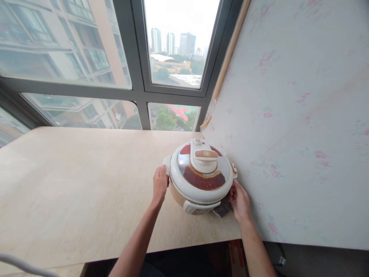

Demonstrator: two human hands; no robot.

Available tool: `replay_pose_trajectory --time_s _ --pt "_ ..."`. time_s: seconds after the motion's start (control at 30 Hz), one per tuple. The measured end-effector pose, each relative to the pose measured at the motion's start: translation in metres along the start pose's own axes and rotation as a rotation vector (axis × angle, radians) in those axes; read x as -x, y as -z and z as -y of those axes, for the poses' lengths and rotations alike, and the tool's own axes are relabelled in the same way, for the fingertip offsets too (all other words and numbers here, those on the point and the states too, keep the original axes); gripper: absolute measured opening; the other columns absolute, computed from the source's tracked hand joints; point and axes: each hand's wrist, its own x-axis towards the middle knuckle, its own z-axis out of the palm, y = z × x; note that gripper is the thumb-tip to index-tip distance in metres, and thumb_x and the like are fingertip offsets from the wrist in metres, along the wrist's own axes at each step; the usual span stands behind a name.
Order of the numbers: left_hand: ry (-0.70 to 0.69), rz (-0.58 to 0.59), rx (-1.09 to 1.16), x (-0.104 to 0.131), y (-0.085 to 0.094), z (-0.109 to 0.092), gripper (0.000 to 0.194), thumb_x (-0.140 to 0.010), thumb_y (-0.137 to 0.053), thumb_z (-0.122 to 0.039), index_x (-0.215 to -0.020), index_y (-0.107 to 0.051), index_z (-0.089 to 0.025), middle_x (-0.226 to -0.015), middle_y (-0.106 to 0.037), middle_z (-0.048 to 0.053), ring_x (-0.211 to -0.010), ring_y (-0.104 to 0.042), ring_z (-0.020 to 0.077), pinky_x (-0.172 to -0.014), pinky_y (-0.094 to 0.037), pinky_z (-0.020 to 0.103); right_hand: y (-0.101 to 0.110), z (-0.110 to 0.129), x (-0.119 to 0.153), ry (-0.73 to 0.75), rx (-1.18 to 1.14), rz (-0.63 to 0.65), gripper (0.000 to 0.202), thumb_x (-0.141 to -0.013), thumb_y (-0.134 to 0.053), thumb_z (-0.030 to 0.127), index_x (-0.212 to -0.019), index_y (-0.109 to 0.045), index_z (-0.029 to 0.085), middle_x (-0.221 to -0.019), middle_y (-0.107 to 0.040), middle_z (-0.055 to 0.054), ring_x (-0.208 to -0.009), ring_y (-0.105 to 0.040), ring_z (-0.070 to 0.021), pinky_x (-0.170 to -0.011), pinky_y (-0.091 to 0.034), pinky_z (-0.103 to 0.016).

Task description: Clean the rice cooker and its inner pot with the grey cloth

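A round cooker (175, 173) with a white rim, beige body and a lid patterned in dark red and silver stands upright at the right end of the stone sill. My left hand (160, 184) is closed round its left side handle. At the right side handle, my right hand (240, 200) has its fingers curled under and against it. On top of the lid sits a brown and white knob (206, 155). A dark grey cloth (222, 208) lies partly beneath the cooker, beside my right hand.
The pale stone sill (72, 184) stretches left. A floral-papered wall (302, 134) rises close on the right, and a grey window frame (138, 92) stands behind. A grey cable (25, 265) crosses the lower left corner.
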Motion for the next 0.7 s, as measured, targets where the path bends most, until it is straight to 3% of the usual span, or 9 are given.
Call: replay_pose_trajectory --time_s 0.13,0.2,0.27,0.37,0.47,0.57,0.7 --pt "0.024 0.083 -0.03 0.023 0.026 0.005 0.048 -0.089 -0.045 -0.066 -0.081 -0.054 -0.019 -0.049 -0.041 -0.006 -0.046 -0.039 0.0121 -0.049 -0.034 0.024 -0.009 -0.042 0.048 -0.009 -0.082 -0.067 0.058 -0.075 -0.079 0.058 -0.058 -0.036 0.022 -0.045 -0.027 0.01 -0.039 -0.021 -0.0054 -0.037 -0.019 -0.02" --pt "0.066 0.093 -0.068 0.035 0.045 0.017 0.048 -0.087 -0.049 -0.063 -0.092 -0.059 -0.017 -0.05 -0.041 -0.007 -0.046 -0.04 0.0124 -0.049 -0.033 0.024 -0.017 -0.074 0.074 0.01 -0.087 -0.118 0.06 -0.081 -0.073 0.055 -0.057 -0.029 0.023 -0.046 -0.025 0.009 -0.04 -0.021 -0.0063 -0.038 -0.02 -0.021" --pt "0.092 0.083 -0.141 0.045 0.066 0.037 0.046 -0.084 -0.051 -0.062 -0.09 -0.06 -0.017 -0.052 -0.042 -0.006 -0.047 -0.041 0.0131 -0.049 -0.033 0.025 -0.023 -0.11 0.098 0.032 -0.04 -0.149 0.061 -0.087 -0.065 0.059 -0.055 -0.026 0.025 -0.046 -0.023 0.008 -0.041 -0.022 -0.0075 -0.039 -0.02 -0.023" --pt "0.063 -0.002 -0.307 0.058 0.101 0.073 0.043 -0.086 -0.048 -0.059 -0.08 -0.06 -0.018 -0.059 -0.05 -0.001 -0.054 -0.047 0.0158 -0.054 -0.036 0.027 -0.028 -0.16 0.126 0.09 0.17 0.008 0.064 -0.086 -0.058 0.069 -0.054 -0.026 0.025 -0.048 -0.026 0.006 -0.044 -0.025 -0.0091 -0.041 -0.022 -0.025" --pt "-0.011 -0.044 -0.509 0.069 0.133 0.106 0.043 -0.091 -0.042 -0.055 -0.082 -0.063 -0.019 -0.066 -0.061 0.004 -0.061 -0.056 0.0188 -0.061 -0.037 0.03 -0.038 -0.192 0.138 0.219 0.435 0.302 0.061 -0.089 -0.051 0.072 -0.056 -0.03 0.024 -0.051 -0.027 0.005 -0.048 -0.026 -0.0103 -0.045 -0.023 -0.026" --pt "-0.101 -0.003 -0.644 0.075 0.153 0.125 0.043 -0.093 -0.038 -0.051 -0.088 -0.066 -0.019 -0.069 -0.065 0.005 -0.061 -0.059 0.0196 -0.063 -0.037 0.03 -0.063 -0.202 0.137 0.33 0.618 0.594 0.056 -0.095 -0.043 0.062 -0.058 -0.029 0.023 -0.052 -0.027 0.004 -0.05 -0.028 -0.0101 -0.048 -0.022 -0.026" --pt "-0.15 0.011 -0.685 0.071 0.158 0.13 0.042 -0.095 -0.038 -0.049 -0.089 -0.067 -0.02 -0.069 -0.067 0.004 -0.063 -0.061 0.0195 -0.064 -0.037 0.029 -0.108 -0.202 0.128 0.493 0.777 0.631 0.05 -0.096 -0.04 0.05 -0.056 -0.032 0.021 -0.051 -0.031 0.003 -0.05 -0.031 -0.0101 -0.051 -0.02 -0.026"
